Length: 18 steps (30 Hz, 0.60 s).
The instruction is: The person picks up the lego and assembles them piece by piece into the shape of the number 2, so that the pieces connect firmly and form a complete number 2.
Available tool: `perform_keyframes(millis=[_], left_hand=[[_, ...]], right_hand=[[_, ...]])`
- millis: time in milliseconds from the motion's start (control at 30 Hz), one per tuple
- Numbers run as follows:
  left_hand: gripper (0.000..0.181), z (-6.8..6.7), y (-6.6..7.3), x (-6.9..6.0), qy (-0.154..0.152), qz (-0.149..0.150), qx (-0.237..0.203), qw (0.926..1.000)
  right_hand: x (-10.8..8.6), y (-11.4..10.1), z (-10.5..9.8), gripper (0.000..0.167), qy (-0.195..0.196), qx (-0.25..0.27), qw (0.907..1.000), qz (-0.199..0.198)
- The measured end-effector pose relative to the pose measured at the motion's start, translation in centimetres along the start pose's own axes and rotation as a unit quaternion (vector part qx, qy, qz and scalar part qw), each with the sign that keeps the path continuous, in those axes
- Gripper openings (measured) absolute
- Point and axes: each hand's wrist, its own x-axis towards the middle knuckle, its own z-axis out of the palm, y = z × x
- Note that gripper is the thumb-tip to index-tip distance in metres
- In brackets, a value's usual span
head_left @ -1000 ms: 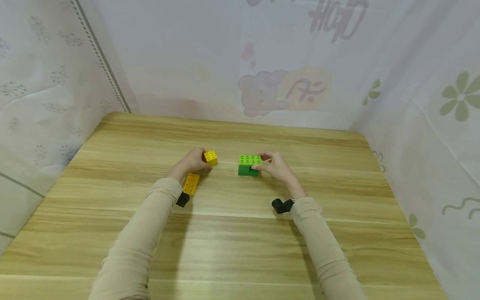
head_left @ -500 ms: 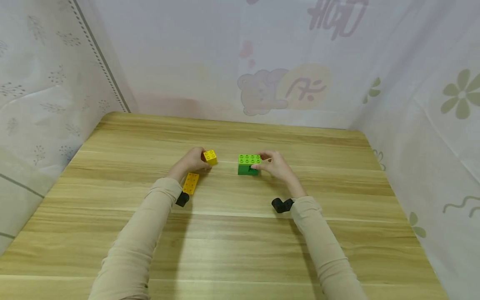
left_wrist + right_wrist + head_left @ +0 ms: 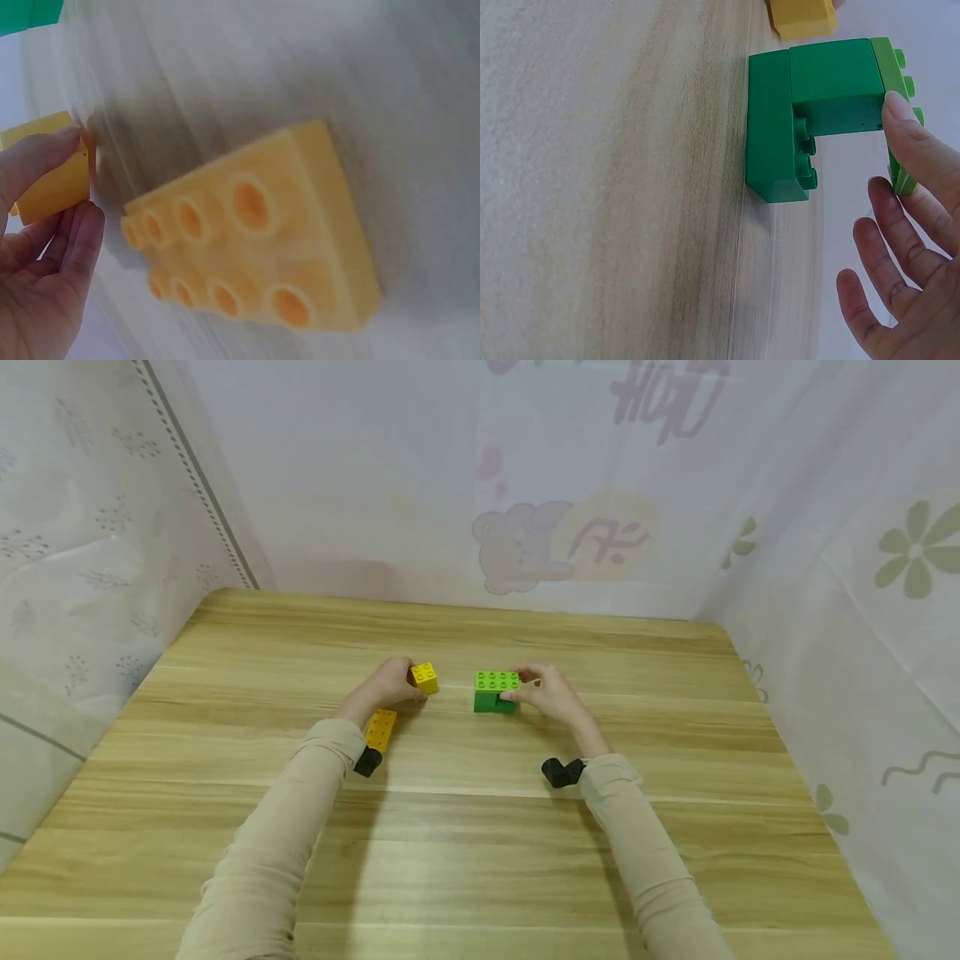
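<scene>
My left hand pinches a small yellow building brick with four-stud top between thumb and fingers; the left wrist view shows the thumb across this yellow brick. Whether it touches the table, I cannot tell. To its right stands a stack of dark green bricks, a lower brick with a shorter one on one end. A thin light green plate caps the stack and overhangs one side. My right hand pinches that overhanging end, thumb on top in the right wrist view, other fingers spread below.
An orange-yellow eight-stud brick lies on the wooden table beside the left wrist, studs up. Black wrist mounts stick out from both sleeves. Printed cloth walls rise behind the table and at its sides.
My left hand and the small yellow brick have shifted slightly right, toward the green stack. The right hand keeps its hold, and the stack stays in place. The head view has tilted a little.
</scene>
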Motion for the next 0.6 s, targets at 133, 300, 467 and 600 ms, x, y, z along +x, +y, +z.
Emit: perform_keyframes(millis=[133, 300, 467, 600], left_hand=[[0.047, 0.0, 0.5, 0.1, 0.003, 0.010, -0.005, 0.9999], [0.045, -0.2, 1.5, 0.2, 0.008, 0.024, -0.007, 0.9997], [0.043, -0.2, 2.7, 0.4, 0.009, 0.038, 0.006, 0.9992], [0.041, -0.2, 3.4, 0.5, 0.016, 0.056, 0.005, 0.9983]], right_hand=[[0.0, 0.0, 0.0, 0.044, -0.001, 0.001, 1.0000, 0.004], [0.1, 0.0, 0.0, 0.045, -0.001, 0.003, 1.0000, 0.005], [-0.1, -0.2, -0.1, 0.047, -0.003, 0.004, 0.9999, 0.009], [-0.1, -0.4, -0.2, 0.048, -0.006, 0.006, 0.9999, 0.012]])
